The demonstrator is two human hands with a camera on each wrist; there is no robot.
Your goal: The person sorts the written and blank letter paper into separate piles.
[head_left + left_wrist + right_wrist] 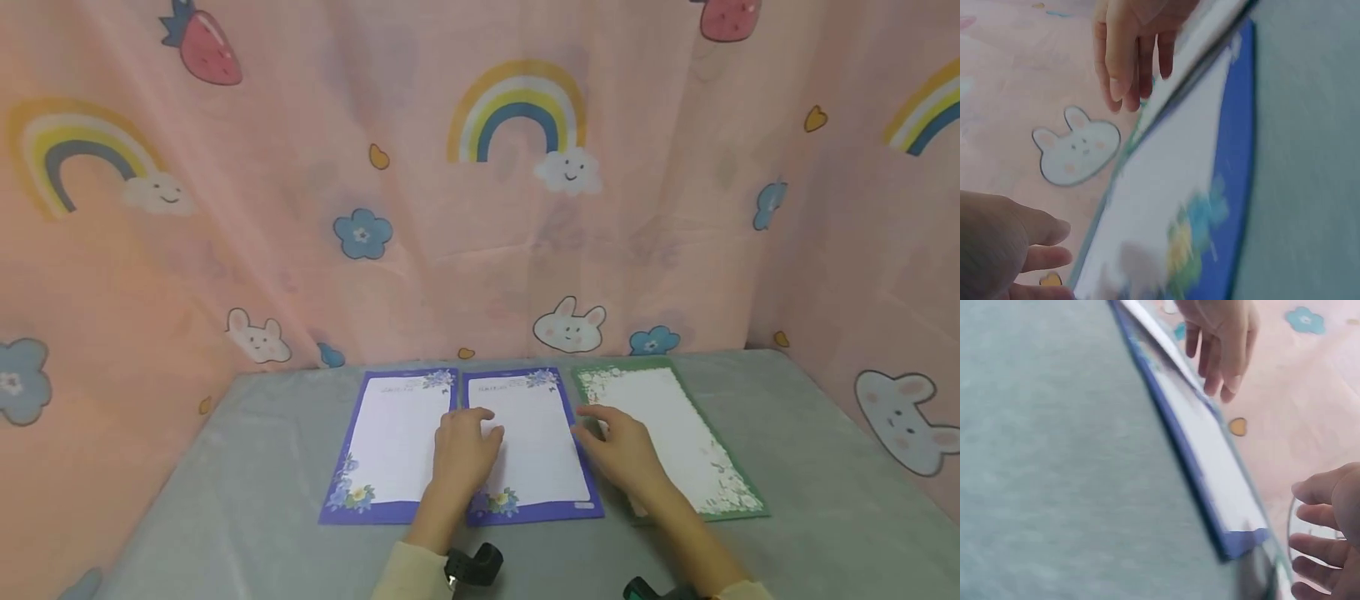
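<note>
Three bordered sheets of stationery paper lie side by side. A purple-edged sheet with blue flowers is on the left, a matching purple sheet is in the middle, and a green-edged sheet with white flowers is on the right. My left hand is over the seam of the two purple sheets, fingers loosely bent, holding nothing. Over the green sheet's left edge is my right hand, thumb and fingers apart with nothing between them. Both hands look relaxed in the wrist views.
A grey cloth covers the table. Behind it and at both sides hangs a pink curtain printed with rainbows, rabbits and flowers. Small lines of dark writing show near the top of both purple sheets. A black wrist device sits on the left wrist.
</note>
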